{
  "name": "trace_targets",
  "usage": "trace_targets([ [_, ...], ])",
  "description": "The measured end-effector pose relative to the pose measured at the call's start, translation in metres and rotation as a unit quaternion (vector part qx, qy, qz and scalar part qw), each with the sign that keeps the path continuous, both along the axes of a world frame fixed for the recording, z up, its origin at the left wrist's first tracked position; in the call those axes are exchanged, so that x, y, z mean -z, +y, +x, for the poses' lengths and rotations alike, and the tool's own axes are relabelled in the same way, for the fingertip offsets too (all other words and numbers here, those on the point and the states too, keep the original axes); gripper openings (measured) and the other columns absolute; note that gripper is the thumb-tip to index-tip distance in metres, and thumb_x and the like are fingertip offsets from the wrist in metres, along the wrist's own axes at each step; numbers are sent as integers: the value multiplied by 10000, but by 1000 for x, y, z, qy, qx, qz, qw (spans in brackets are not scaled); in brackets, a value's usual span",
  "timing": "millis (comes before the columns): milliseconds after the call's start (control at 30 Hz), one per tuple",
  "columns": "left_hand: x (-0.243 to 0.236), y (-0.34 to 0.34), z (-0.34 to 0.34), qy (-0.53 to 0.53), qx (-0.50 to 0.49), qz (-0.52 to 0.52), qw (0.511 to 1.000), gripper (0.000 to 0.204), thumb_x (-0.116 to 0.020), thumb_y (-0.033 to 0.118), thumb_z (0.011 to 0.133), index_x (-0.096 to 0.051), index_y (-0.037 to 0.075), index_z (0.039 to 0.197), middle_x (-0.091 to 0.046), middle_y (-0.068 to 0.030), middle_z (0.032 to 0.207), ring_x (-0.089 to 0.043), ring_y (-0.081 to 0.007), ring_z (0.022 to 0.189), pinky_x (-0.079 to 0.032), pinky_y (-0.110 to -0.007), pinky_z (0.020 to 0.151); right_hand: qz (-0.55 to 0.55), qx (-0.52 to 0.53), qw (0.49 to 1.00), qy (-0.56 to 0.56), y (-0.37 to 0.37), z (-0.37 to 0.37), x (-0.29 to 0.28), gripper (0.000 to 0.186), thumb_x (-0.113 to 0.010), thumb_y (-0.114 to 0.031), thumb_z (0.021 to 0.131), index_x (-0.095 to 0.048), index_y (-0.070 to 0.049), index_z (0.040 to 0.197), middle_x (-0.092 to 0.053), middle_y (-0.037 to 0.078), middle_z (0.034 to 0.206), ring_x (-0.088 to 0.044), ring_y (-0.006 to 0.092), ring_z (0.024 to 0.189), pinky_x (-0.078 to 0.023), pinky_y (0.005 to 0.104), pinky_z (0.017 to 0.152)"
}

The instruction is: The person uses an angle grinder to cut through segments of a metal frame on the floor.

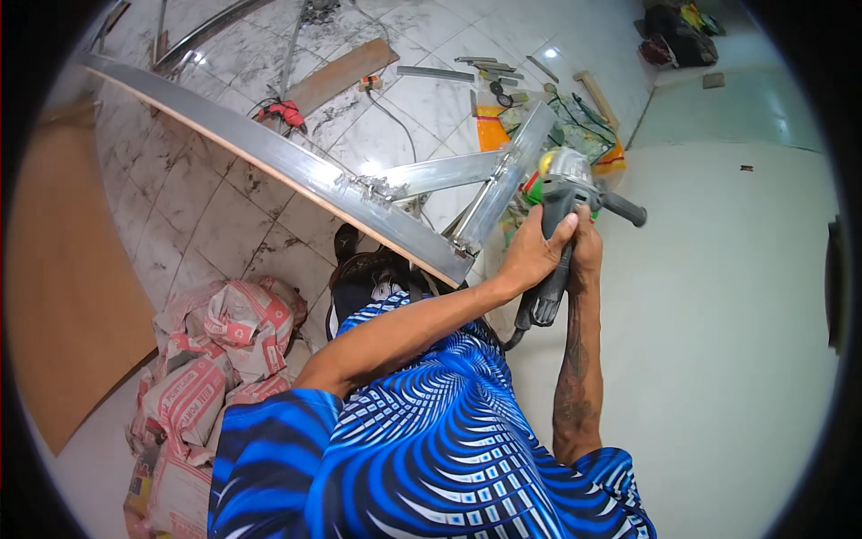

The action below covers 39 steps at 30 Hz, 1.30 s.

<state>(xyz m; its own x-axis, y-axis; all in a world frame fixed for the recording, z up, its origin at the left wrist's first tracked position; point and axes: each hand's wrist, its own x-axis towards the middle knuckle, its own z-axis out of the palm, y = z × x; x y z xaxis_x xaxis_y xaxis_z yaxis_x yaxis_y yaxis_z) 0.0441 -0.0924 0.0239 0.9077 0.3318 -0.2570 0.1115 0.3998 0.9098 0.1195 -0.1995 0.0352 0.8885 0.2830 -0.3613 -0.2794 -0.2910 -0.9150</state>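
I hold an angle grinder (562, 193) with a grey metal head, a dark body and a side handle sticking out to the right. My left hand (537, 250) is closed around its body from the left. Against the body's right side, my right hand (586, 250) is closed too, its fingers partly hidden. Just left of the grinder's head stands a welded metal frame (296, 171), made of a long bar, a short end bar (521, 162) and a slanting brace (444, 172). Rough weld marks show at the joints. Whether the disc touches the metal cannot be made out.
Red-and-white sacks (193, 395) are piled at the lower left, beside a brown board (72, 287). A red power tool (284, 113), a wooden plank (341, 76), cords and metal offcuts (435, 73) lie on the tiled floor. A pale wall (718, 314) rises at right.
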Motion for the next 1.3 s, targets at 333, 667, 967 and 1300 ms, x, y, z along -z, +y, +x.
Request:
trace_targets([
  [333,-31,-37,-32,7,5,72,997,793,-708,484,801,-460,-17,1364,-615,-274,1191,-631,-337,1099,-484,-387,934,144,-51,988,-31,-43,-43,-30,612,-284,-458,1061,-461,50,1354,-575,154,1280,-565,233,1168,-429,364,1026],
  [667,-55,-72,-57,-65,12,126,990,846,-816,334,718,-438,-15,1390,-641,-231,1167,-656,-287,1057,-498,-362,926,209,-105,965,-116,-130,-78,-36,689,-299,-490,1046,-344,80,1431,-465,174,1405,-447,280,1319,-308,399,1121],
  [967,-67,-106,-91,-125,16,127,984,823,-810,275,712,-436,-10,1387,-673,-193,1080,-676,-262,975,-513,-347,888,-68,12,997,-25,-186,-144,11,302,-461,-294,1032,-592,-35,948,-445,-21,482,-395,55,357,-291,227,343],
  [1300,-69,-146,-137,-157,-30,119,980,786,-815,262,719,-450,-17,1356,-679,-173,1031,-683,-246,918,-526,-347,838,-283,-285,880,-253,-230,-187,2,367,-480,-261,1016,-521,14,1257,-653,99,1075,-644,208,948,-517,374,790],
])
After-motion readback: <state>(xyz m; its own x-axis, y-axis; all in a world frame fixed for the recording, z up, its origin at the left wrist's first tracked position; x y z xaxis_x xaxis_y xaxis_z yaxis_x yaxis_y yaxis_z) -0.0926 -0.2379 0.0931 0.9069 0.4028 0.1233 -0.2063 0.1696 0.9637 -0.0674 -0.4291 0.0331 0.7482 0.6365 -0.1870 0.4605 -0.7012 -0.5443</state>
